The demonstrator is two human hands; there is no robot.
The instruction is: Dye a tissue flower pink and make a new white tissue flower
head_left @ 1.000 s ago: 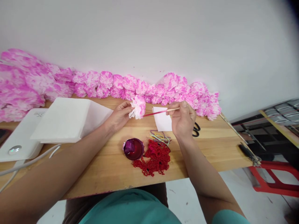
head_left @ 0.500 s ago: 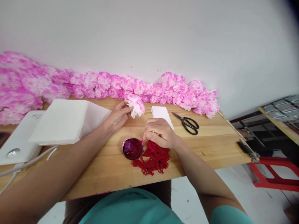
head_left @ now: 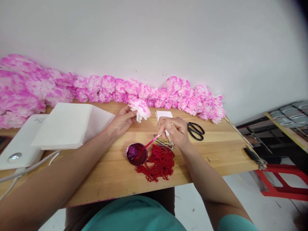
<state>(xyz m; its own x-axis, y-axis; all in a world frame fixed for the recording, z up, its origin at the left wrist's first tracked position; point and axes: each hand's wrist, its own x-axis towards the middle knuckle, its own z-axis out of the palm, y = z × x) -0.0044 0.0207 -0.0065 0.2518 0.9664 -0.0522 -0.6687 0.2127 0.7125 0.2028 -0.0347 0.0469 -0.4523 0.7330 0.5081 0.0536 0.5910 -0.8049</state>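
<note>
My left hand (head_left: 124,121) is closed on the base of a white and pink paper flower (head_left: 140,110), holding it just above the table. In my right hand (head_left: 176,130) a thin stick (head_left: 154,140), stained pink along its lower part, slants down to the left. Its tip is at the rim of a small dark cup (head_left: 136,157) of red liquid with a purple lump inside; whether it is a brush I cannot tell. Red yarn (head_left: 160,162) lies beside the cup. Thin coloured loops (head_left: 166,142) show under my right hand.
White paper slips (head_left: 164,114) and black-handled scissors (head_left: 196,131), blades partly hidden, lie past my right hand. A row of pink paper flowers (head_left: 132,87) lines the wall. At left, a paper stack (head_left: 62,125) rests on a white device (head_left: 19,150) with a cable. A red stool (head_left: 284,183) stands at right.
My right hand has moved up and right, drawing the stick further from the cup and uncovering the coloured loops. It now hides the scissor blades. The flower in my left hand has tilted slightly.
</note>
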